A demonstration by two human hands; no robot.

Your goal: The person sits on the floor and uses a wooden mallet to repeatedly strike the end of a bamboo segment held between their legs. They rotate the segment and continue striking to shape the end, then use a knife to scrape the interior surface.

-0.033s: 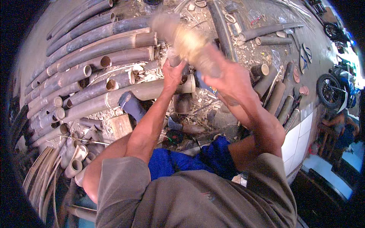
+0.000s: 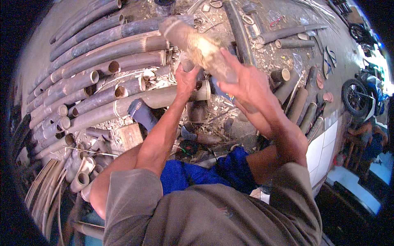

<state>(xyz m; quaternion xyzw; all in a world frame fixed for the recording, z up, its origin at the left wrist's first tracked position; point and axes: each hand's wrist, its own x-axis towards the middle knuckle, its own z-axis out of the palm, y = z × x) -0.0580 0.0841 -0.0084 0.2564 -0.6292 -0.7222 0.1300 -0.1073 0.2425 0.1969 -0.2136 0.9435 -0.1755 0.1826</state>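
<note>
My right hand [image 2: 249,84] is wrapped round the lower end of a thick wooden club [image 2: 202,48]. The club slants up to the left, and its middle is worn to pale, splintered yellow wood. Just below it, my left hand [image 2: 187,81] grips a short rounded grey-brown piece [image 2: 186,61]; the club overhangs part of this, so its kind is unclear. Under my left wrist a long bamboo pole [image 2: 158,100] lies across the floor, its cut end to the right. My foot in a dark sock [image 2: 143,115] rests against that pole.
Several bamboo poles [image 2: 119,49] lie side by side at the left. Pale shavings cover the floor around a wooden block [image 2: 131,136]. Cut bamboo lengths [image 2: 297,104] lie to the right, near a motorcycle [image 2: 356,97]. Thin strips [image 2: 45,180] are bunched at lower left.
The club is less blurred now and sits slightly lower, with my right hand moved a little with it. My left hand keeps its place.
</note>
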